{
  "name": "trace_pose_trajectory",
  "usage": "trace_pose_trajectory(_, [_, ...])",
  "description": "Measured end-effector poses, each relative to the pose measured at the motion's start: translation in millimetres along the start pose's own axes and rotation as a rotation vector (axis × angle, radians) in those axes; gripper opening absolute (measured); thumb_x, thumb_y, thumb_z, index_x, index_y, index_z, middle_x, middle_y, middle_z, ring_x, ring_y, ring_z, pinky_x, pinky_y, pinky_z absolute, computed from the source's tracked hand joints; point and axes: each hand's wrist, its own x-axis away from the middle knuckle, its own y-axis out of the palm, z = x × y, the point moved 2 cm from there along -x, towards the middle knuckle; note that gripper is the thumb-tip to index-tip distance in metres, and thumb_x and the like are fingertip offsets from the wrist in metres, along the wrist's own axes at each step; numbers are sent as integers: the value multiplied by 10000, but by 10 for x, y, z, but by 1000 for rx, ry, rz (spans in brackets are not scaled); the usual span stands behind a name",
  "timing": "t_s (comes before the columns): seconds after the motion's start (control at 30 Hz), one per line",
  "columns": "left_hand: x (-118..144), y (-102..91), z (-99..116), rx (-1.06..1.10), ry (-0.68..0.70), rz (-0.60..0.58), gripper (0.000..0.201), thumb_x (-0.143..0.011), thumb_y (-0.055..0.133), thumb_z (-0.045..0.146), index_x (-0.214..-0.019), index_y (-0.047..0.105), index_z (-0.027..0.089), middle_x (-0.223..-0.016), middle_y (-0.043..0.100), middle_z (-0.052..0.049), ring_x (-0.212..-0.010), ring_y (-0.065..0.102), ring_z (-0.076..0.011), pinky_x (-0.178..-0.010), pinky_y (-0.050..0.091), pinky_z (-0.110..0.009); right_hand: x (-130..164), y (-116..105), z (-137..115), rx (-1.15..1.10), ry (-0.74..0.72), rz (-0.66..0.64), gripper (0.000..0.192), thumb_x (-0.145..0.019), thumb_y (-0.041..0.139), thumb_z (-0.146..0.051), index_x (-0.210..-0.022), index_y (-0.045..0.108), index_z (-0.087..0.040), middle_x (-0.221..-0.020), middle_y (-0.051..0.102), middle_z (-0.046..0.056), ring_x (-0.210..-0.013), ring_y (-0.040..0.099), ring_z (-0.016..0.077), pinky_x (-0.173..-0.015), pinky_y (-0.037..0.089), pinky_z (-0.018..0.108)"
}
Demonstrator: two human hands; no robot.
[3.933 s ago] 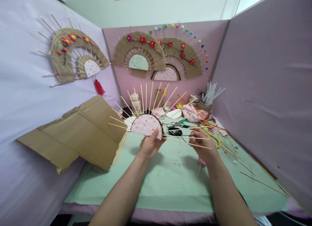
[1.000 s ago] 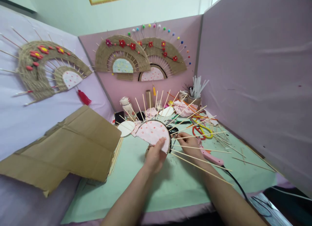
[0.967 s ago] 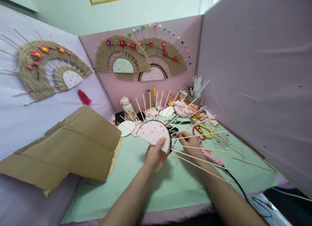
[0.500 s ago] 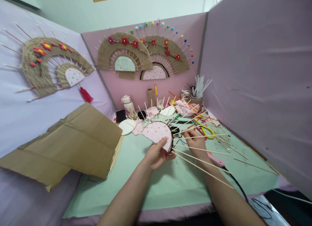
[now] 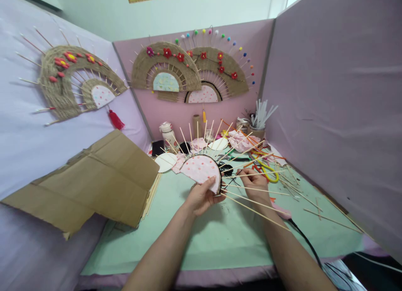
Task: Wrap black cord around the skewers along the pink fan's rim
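My left hand (image 5: 204, 197) grips the lower right edge of a half-round fan base (image 5: 199, 169) covered in pink dotted cloth, thumb on its face. Thin wooden sticks (image 5: 248, 170) fan out from its curved rim, and black cord runs along that rim. To the right, my right hand (image 5: 255, 183) is closed, thumb against fingers, pinching the black cord (image 5: 237, 180) among the sticks. A loose bundle of the black cord (image 5: 226, 169) lies behind the sticks, between the fan base and my right hand.
A folded cardboard sheet (image 5: 94, 178) lies at left. A pink glue gun (image 5: 281, 210) with a black cable sits by my right forearm. Yellow-handled scissors (image 5: 271, 176), pliers (image 5: 240, 159), loose sticks (image 5: 301, 194) and cloth scraps (image 5: 241, 141) lie behind. Finished fans (image 5: 166, 67) hang on the partitions.
My right hand has moved slightly right, away from the fan base, still pinching the cord. The fan base has tilted a little in my left hand. The view has shifted slightly.
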Motion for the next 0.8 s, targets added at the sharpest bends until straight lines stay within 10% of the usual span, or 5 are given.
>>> trace_pose_trajectory(0.2, [10, -7, -11, 3, -71, -60, 330, -766, 609, 306, -1058, 591, 153, -833, 649, -81, -680, 618, -147, -613, 508, -280, 14, -24, -94, -61, -29, -12, 239, -758, 531, -361, -740, 638, -148, -709, 634, 45, -676, 537, 171, -612, 387, 259])
trace_pose_trajectory(0.8, [14, -11, 12, 85, -111, -92, 259, -743, 629, 349, -929, 618, 169, -785, 620, -49, -677, 574, -127, -599, 470, -258, 4, -19, -37, -40, -3, 5, 281, -741, 536, -422, -682, 611, -158, -539, 512, -9, -512, 417, 113, -485, 316, 223])
